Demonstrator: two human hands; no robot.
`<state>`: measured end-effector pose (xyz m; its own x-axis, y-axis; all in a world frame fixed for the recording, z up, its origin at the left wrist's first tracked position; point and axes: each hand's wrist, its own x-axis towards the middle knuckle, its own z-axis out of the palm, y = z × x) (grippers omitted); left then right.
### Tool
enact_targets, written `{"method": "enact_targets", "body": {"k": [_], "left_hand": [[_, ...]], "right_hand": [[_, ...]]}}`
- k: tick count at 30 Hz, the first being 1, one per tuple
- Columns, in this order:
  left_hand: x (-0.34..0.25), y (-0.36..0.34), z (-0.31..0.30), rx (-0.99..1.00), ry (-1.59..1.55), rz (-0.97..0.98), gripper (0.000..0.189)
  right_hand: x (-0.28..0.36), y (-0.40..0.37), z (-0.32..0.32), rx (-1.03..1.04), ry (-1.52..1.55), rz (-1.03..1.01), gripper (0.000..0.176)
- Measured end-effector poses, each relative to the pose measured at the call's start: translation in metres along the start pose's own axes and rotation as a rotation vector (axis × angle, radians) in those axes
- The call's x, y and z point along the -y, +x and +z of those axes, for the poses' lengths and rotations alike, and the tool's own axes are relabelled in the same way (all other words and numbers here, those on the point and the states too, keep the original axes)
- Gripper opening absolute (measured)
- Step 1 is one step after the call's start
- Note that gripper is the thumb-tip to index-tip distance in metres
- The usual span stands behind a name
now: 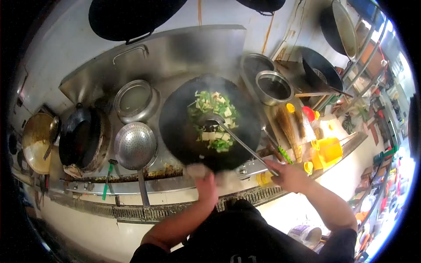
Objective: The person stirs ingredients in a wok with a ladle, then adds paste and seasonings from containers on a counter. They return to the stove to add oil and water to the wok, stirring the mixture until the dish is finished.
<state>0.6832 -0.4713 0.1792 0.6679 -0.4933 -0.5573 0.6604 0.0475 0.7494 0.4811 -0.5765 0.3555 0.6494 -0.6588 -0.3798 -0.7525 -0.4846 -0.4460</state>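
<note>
A large black wok (175, 127) stands on the stove, steam rising from it. Inside lie chopped green vegetables (219, 104) mixed with pale tofu cubes (216, 136). The bowl of a metal ladle (245, 147) rests among the food, partly covering it. My right hand (287, 176) is closed round the end of the ladle's long handle. At the wok's near rim is my left hand (207, 186), gripping the edge; a pale, cloth-like patch (196, 170) shows there. Motion blurs its fingers.
To the left are a perforated strainer (135, 144), a lidded metal pot (135, 100) and a dark pan (79, 136). On the right stand a metal pot (274, 87), a bamboo brush (287, 129) and a yellow container (328, 150). Woks (136, 17) hang above.
</note>
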Motion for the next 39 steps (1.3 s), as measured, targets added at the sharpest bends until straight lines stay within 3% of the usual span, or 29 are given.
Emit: {"method": "enact_targets", "body": {"k": [1,3,5,7,9,10,13,16,18,20,21,23,24,26,28,31,34,36,38,39], "left_hand": [[-0.026,0.006,0.023,-0.02,0.043,-0.024,0.019],[-0.016,0.061,0.038,0.073,0.076,0.002,0.021],[0.037,0.103,0.012,0.027,0.259,0.01,0.022],[0.058,0.07,-0.016,0.023,0.412,0.106,0.024],[0.064,0.035,-0.024,-0.045,0.126,0.189,0.023],[0.052,0.026,-0.024,0.044,0.13,0.127,0.022],[-0.009,0.042,0.04,-0.057,0.011,-0.035,0.019],[0.03,0.102,0.047,-0.067,0.228,0.089,0.015],[0.043,0.067,0.024,0.002,0.197,-0.028,0.013],[0.075,0.041,-0.005,0.043,0.483,0.524,0.013],[0.067,0.04,-0.001,0.037,0.479,0.529,0.013],[0.044,0.035,0.007,0.091,0.321,0.272,0.016],[0.02,0.041,0.036,-0.069,0.02,-0.006,0.018],[0.024,0.102,0.055,-0.171,0.076,0.021,0.021],[0.023,0.131,0.064,-0.103,0.169,0.016,0.023],[0.006,0.125,0.088,-0.126,0.118,-0.046,0.026],[0.016,0.141,0.091,-0.218,0.333,-0.043,0.027],[0.016,0.138,0.09,-0.196,0.185,-0.061,0.033],[0.013,0.137,0.086,-0.168,0.034,-0.081,0.039],[0.012,0.139,0.079,-0.014,-0.04,-0.22,0.044]], "right_hand": [[0.004,0.001,-0.009,0.098,0.0,0.079,0.06],[-0.021,0.02,0.008,0.063,0.082,0.003,0.062],[-0.028,0.039,0.015,0.058,0.016,0.026,0.064],[-0.039,0.036,0.02,-0.011,-0.058,-0.054,0.064],[-0.047,0.041,0.007,-0.092,-0.127,-0.146,0.064],[-0.05,0.036,-0.003,-0.021,-0.121,-0.122,0.064],[-0.054,0.038,-0.022,0.072,-0.057,-0.111,0.063],[-0.057,0.061,-0.015,0.209,0.128,-0.013,0.058],[-0.068,0.065,0.004,0.082,-0.154,-0.012,0.06],[-0.084,0.048,0.009,0.015,-0.162,-0.081,0.06],[-0.089,0.041,0.005,-0.047,-0.163,-0.144,0.06],[-0.089,0.031,-0.008,0.082,-0.114,-0.055,0.061],[-0.089,0.027,-0.01,0.075,0.013,-0.104,0.062],[-0.088,0.026,-0.009,0.075,0.13,-0.16,0.063],[-0.085,0.034,0.002,0.098,0.227,-0.165,0.068],[-0.103,0.061,0.046,-0.047,0.155,-0.167,0.067],[-0.094,0.073,0.038,0.007,0.237,-0.055,0.067],[-0.088,0.079,0.037,0.04,0.314,-0.027,0.068],[-0.076,0.082,0.037,0.131,0.925,0.084,0.069],[-0.068,0.086,0.036,0.179,1.226,0.138,0.071]]}}
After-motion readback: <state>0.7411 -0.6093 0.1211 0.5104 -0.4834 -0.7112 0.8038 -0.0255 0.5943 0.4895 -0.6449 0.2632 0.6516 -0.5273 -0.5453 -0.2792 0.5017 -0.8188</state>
